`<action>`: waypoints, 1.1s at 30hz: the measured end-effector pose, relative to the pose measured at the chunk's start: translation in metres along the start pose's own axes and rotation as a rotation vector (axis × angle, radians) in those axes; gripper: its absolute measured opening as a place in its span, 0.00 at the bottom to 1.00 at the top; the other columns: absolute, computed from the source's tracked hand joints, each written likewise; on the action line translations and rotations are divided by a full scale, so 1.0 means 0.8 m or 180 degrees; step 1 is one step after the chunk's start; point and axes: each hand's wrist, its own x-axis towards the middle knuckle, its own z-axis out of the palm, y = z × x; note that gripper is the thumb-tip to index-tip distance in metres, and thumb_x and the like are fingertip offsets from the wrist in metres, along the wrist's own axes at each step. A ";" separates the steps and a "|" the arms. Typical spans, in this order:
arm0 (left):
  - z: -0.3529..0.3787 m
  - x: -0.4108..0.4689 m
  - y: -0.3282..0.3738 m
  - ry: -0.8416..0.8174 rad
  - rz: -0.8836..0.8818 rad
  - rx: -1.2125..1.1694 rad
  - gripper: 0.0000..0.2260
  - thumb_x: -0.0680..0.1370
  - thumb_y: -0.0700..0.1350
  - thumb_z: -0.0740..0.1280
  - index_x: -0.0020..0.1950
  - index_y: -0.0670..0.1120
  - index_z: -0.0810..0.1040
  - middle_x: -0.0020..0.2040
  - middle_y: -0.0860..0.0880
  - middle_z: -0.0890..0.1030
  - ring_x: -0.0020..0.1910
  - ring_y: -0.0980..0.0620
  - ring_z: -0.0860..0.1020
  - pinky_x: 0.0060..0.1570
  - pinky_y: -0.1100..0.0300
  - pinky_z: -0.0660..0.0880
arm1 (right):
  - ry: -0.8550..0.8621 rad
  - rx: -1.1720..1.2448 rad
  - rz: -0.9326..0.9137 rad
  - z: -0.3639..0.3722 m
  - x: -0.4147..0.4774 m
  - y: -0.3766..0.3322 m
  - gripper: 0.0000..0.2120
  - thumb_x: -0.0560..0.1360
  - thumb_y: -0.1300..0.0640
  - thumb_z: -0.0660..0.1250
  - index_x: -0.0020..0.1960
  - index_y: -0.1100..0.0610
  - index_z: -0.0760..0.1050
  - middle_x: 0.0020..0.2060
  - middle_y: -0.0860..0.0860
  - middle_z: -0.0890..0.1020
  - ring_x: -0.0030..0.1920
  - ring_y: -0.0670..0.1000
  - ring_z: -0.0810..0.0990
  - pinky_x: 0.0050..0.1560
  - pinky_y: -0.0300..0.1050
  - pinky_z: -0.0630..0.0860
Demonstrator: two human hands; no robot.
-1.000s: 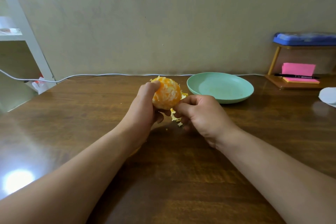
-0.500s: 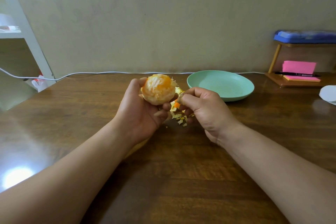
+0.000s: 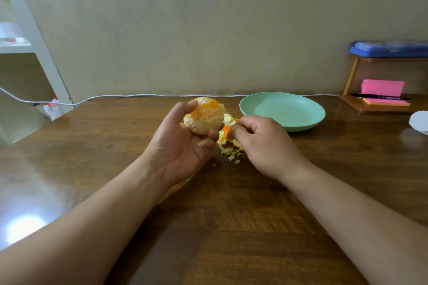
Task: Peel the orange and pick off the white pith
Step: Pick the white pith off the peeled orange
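A peeled orange (image 3: 205, 114), still streaked with white pith, is held above the wooden table in my left hand (image 3: 183, 143), thumb on top and fingers curled underneath. Just to its right is my right hand (image 3: 261, 143), fingers curled with the tips close to the fruit's lower right side; whether they pinch a bit of pith I cannot tell. A heap of torn peel and pith scraps (image 3: 228, 146) lies on the table between and below the two hands, partly hidden by them.
A pale green plate (image 3: 308, 111) stands behind my right hand. At the far right a small wooden stand (image 3: 352, 102) carries pink sticky notes (image 3: 382, 88), a pen and a blue box. A white cable (image 3: 115, 96) runs along the wall. A white object (image 3: 419, 121) lies at the right edge.
My left hand has turned the orange and lifted it slightly. My right hand has come up from the scraps to the fruit's side.
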 end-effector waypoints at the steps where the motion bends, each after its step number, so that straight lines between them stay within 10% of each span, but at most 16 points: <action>1: 0.000 0.001 0.000 0.0004 0.0019 0.0004 0.28 0.77 0.52 0.69 0.72 0.38 0.74 0.59 0.39 0.77 0.36 0.51 0.75 0.29 0.66 0.67 | 0.0031 -0.0099 -0.0078 0.001 0.000 0.001 0.08 0.83 0.54 0.68 0.48 0.52 0.83 0.44 0.49 0.82 0.47 0.52 0.80 0.44 0.51 0.77; 18: -0.013 0.007 0.002 0.0027 0.0140 0.0349 0.27 0.81 0.63 0.61 0.62 0.41 0.81 0.47 0.41 0.81 0.33 0.50 0.70 0.23 0.63 0.62 | -0.0001 -0.0760 -0.0376 0.003 -0.003 -0.003 0.05 0.81 0.50 0.71 0.54 0.48 0.83 0.52 0.45 0.81 0.57 0.50 0.77 0.59 0.53 0.78; 33: -0.009 0.009 -0.006 -0.0139 0.0242 0.1007 0.27 0.82 0.63 0.57 0.65 0.42 0.78 0.46 0.41 0.82 0.30 0.49 0.71 0.28 0.59 0.52 | 0.0445 0.0439 -0.0297 -0.005 -0.001 -0.007 0.07 0.80 0.48 0.74 0.56 0.48 0.83 0.44 0.41 0.85 0.44 0.40 0.83 0.40 0.28 0.76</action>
